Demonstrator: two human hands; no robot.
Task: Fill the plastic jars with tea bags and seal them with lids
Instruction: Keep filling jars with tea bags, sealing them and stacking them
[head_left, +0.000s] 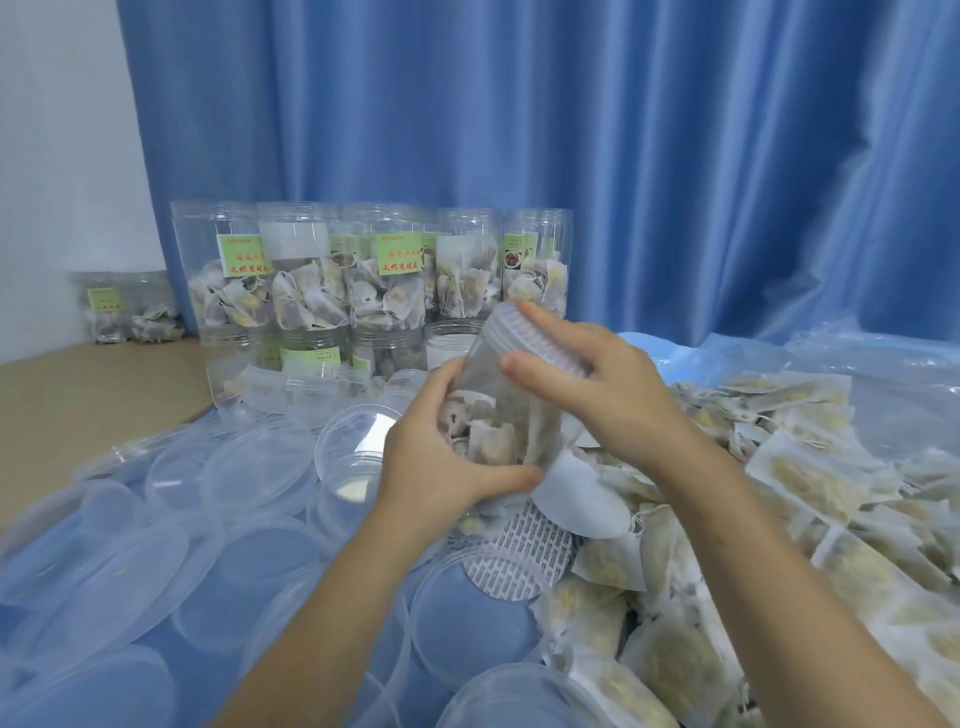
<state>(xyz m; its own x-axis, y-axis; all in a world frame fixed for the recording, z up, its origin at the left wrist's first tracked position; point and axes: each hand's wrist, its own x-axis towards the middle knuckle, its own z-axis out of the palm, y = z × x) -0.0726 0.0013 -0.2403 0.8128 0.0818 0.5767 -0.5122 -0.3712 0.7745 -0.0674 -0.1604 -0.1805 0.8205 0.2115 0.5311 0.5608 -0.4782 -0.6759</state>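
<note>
A clear plastic jar (498, 410), partly filled with tea bags, is held tilted above the work surface, near the middle of the view. Its lower body is gripped by the left hand (441, 457), with fingers and thumb curled around it. A ribbed lid (530, 340) sits on the jar's mouth and is grasped by the right hand (587, 384), thumb and fingers bent around its edge.

Below and to the left, many loose clear lids (249, 467) are spread over a blue sheet (208, 670), overlapping each other. A printed seal liner (514, 556) lies just under the jar. To the right, a pile of loose tea bags (779, 519) reaches to the frame edge. Behind, filled jars with green labels (363, 280) are stacked in front of a blue curtain (623, 130). A bare strip of brown table (78, 395) is seen at the far left.
</note>
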